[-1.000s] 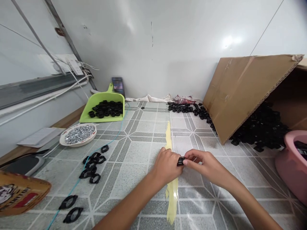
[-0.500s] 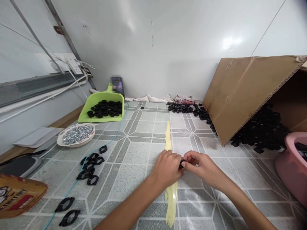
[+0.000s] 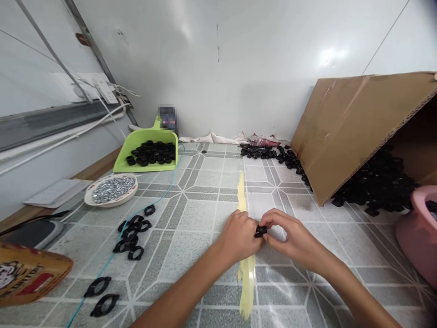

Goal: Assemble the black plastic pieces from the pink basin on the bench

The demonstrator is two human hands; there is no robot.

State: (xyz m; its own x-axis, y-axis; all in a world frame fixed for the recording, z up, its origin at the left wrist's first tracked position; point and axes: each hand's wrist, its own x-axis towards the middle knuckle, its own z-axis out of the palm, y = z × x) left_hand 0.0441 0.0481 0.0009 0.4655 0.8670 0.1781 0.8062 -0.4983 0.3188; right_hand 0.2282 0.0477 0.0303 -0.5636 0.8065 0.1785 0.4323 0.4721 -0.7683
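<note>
Over the yellow strip at the middle of the tabletop, my left hand is closed around a small black plastic ring, whose end sticks out past the fingers. My right hand meets it from the other side, thumb and forefinger at the ring's exposed edge, the other fingers curled. Most of the ring is hidden by the left fingers. To the left lies a loose group of similar black rings, with two more black rings nearer me.
A green dustpan holds black rings; a white bowl holds small silvery metal pieces. On the right, a tilted cardboard box spills black parts beside a pink tub. A blue cord and orange packet lie left.
My right thumb and forefinger have spread a little apart, and more of the black ring shows between the hands. The view has shifted slightly.
</note>
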